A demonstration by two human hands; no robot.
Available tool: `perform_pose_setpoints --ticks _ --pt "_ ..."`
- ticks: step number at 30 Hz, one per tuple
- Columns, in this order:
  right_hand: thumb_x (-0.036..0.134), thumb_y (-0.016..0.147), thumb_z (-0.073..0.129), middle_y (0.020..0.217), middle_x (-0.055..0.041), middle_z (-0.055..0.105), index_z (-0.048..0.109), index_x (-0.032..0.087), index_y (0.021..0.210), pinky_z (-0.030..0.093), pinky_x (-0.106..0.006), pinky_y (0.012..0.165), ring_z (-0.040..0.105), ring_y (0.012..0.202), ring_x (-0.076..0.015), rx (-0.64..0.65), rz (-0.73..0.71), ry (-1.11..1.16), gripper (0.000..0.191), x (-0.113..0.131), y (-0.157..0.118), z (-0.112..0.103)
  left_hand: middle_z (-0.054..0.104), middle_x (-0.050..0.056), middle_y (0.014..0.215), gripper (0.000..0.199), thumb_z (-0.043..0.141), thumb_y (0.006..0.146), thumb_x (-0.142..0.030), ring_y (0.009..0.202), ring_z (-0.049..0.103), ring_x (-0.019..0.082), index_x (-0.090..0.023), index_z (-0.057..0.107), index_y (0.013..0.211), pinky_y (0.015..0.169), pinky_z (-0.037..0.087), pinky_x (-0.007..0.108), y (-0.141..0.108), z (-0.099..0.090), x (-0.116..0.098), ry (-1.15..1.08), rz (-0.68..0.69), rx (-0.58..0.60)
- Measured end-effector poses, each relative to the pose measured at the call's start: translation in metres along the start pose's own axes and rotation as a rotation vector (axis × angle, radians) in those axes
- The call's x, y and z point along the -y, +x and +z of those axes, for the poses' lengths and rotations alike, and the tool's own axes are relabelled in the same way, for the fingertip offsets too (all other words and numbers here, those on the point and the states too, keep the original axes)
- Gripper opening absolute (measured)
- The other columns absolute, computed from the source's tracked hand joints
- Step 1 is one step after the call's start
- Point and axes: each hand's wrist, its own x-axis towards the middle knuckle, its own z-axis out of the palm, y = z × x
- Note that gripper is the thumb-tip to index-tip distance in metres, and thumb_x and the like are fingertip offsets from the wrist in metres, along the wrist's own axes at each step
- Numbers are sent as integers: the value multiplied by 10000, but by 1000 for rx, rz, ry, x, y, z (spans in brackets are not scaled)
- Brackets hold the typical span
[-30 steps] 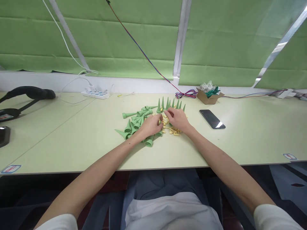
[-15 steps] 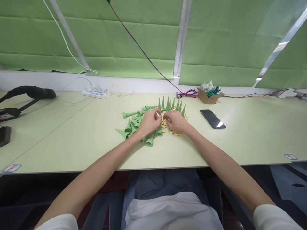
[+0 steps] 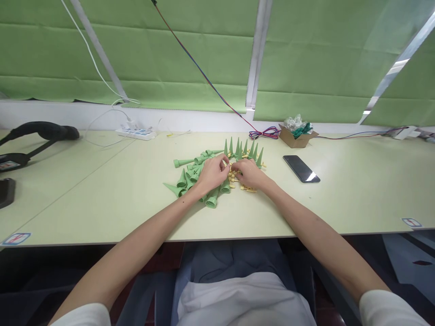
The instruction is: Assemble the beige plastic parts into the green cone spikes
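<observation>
Green plastic cones [image 3: 212, 199] lie in a loose heap on the table, left of and below my left hand [image 3: 214, 172]. Its fingers are curled with the thumb and fingertips together, over the edge of the heap. Facing it, my right hand [image 3: 249, 173] is also closed in a pinch. Between the fingertips is a pale yellow bit, too small to make out. Small yellow plastic pieces [image 3: 232, 184] lie scattered beneath and between both hands. Behind the hands, several green cones [image 3: 245, 147] stand upright in a curved row, with yellow pieces around their bases.
A black phone [image 3: 302, 169] lies to the right. Behind it is a small cardboard box [image 3: 295, 139] with plastic and green material, beside a coil of red and blue wire [image 3: 267, 132]. A white power strip [image 3: 136, 133] and a black strapped object [image 3: 44, 131] are at left.
My right hand has shifted slightly left, closer to my left hand. My left hand stays nearly in place, and the cones have not visibly moved.
</observation>
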Motion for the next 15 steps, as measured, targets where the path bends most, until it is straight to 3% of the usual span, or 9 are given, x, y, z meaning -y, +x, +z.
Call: perform_pose_setpoints --ticks 15 --pt "65 871 508 960 -90 713 687 161 960 306 -312 764 601 940 -229 -14 5 7 222 -2 3 6 644 -12 659 121 544 845 -258 580 569 168 -207 644 893 648 441 304 -1 0 0 6 10 13"
